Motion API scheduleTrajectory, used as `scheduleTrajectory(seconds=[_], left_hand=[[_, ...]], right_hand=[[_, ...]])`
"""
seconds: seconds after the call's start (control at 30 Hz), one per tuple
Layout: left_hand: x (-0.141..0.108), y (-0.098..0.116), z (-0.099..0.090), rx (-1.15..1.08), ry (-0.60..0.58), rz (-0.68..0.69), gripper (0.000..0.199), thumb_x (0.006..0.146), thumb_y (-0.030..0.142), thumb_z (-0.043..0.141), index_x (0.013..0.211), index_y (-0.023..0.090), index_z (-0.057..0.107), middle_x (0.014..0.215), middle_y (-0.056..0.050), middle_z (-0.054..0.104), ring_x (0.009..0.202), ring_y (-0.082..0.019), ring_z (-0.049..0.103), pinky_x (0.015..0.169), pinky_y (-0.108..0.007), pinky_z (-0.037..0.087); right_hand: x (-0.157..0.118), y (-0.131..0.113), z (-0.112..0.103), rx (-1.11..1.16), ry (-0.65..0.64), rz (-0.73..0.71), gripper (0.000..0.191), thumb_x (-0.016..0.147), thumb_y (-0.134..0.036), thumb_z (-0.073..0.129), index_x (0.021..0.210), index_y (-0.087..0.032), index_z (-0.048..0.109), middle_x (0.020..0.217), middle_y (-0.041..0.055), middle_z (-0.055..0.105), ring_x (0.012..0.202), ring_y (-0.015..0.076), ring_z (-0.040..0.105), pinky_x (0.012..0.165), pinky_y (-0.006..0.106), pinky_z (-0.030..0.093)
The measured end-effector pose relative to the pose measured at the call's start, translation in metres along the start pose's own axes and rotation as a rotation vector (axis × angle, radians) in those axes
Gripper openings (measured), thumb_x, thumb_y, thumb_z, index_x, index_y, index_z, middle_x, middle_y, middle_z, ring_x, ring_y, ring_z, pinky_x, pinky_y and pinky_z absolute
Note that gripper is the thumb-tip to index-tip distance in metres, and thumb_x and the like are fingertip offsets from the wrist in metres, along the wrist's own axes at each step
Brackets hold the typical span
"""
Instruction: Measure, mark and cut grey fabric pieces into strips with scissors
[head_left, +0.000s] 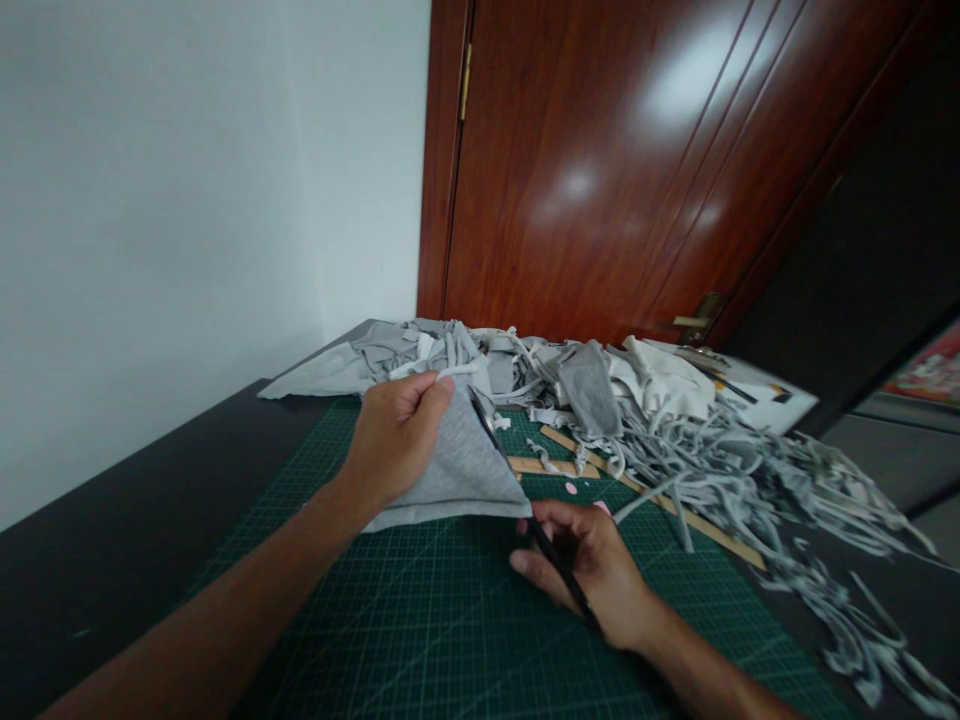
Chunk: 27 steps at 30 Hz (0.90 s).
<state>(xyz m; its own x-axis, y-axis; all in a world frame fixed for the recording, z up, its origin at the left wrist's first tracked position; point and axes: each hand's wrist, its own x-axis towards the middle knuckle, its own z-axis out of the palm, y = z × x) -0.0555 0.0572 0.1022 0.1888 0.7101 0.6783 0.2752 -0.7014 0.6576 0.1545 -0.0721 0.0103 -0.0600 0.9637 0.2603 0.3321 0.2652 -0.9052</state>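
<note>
A piece of grey fabric [472, 465] hangs from my left hand [401, 430], whose thumb and fingers pinch its upper edge along with a pale strip. My right hand [581, 565] is closed around the dark handles of a pair of scissors [556, 560]. The scissors point up and to the left, with the blades along the right edge of the grey fabric. Part of the blades is hidden by the cloth. Both hands are above a green cutting mat [420, 610] with grid lines.
Crumpled grey cloth [382, 350] lies at the back left. Folded white fabric [667, 380] and a tangle of grey strips [742, 480] cover the right side. Wooden rulers [712, 533] lie on the mat. A wall and a brown door [585, 180] stand behind.
</note>
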Motion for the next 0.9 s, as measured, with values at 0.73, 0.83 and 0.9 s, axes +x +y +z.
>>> scheduleTrajectory(seconds=[0.73,0.83,0.9], left_hand=[[0.0009,-0.0045,0.0059,-0.07,-0.194,-0.1,0.045,0.091,0.048,0.039,0.053,0.027,0.031,0.052,0.004,0.031,0.05,-0.014,0.037,0.056,-0.033,0.025],[0.0002,-0.0054,0.0069,-0.068,-0.207,-0.098,0.045,0.093,0.048,0.039,0.053,0.027,0.032,0.052,0.004,0.033,0.051,-0.014,0.039,0.056,-0.033,0.027],[0.0002,-0.0056,0.0071,-0.066,-0.209,-0.091,0.045,0.093,0.047,0.039,0.053,0.027,0.032,0.052,0.004,0.033,0.051,-0.014,0.039,0.056,-0.033,0.027]], right_hand=[[-0.0021,0.0015,0.0029,0.072,-0.049,0.041,0.026,0.086,-0.038,0.085,0.089,-0.018,0.068,0.066,-0.0076,0.046,0.058,0.0104,0.036,0.052,0.025,0.027],[-0.0013,-0.0002,0.0037,0.076,-0.048,0.052,0.028,0.085,-0.04,0.086,0.09,-0.018,0.069,0.067,-0.0069,0.048,0.059,0.011,0.038,0.053,0.025,0.029],[-0.0009,-0.0018,0.0042,0.088,-0.057,0.058,0.03,0.084,-0.041,0.087,0.091,-0.018,0.07,0.066,-0.007,0.047,0.059,0.011,0.038,0.053,0.025,0.029]])
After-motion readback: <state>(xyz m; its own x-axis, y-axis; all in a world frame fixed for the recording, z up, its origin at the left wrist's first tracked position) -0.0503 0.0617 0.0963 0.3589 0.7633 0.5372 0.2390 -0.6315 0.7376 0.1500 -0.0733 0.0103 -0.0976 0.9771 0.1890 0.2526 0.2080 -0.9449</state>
